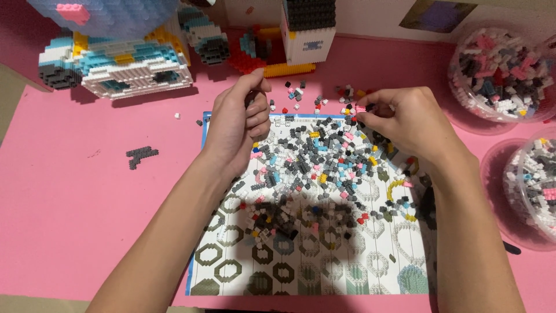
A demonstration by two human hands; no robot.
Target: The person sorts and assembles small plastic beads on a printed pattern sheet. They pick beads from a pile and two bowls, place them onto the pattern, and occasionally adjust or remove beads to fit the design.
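A small pink brick (361,109) is pinched between the fingertips of the right hand (405,124) at the far edge of the loose brick pile (324,162), though most of the piece is covered by the fingers and its exact shape cannot be made out. The left hand (237,127) is curled into a loose fist at the pile's left edge; whether anything is enclosed in it cannot be told. The pile is made up of tiny hard plastic blocks in grey, white, black, pink, blue, yellow and red, spread over a printed sheet (301,261) patterned with pale octagon outlines, its upper part buried under the bricks. The sheet is laid on a matte pink mat (87,191), where a small dark grey assembled piece (141,155) is seen. Studded brick-built models (116,52) are cut off by the top edge, and two clear round tubs of bricks (504,72) are clipped at the right
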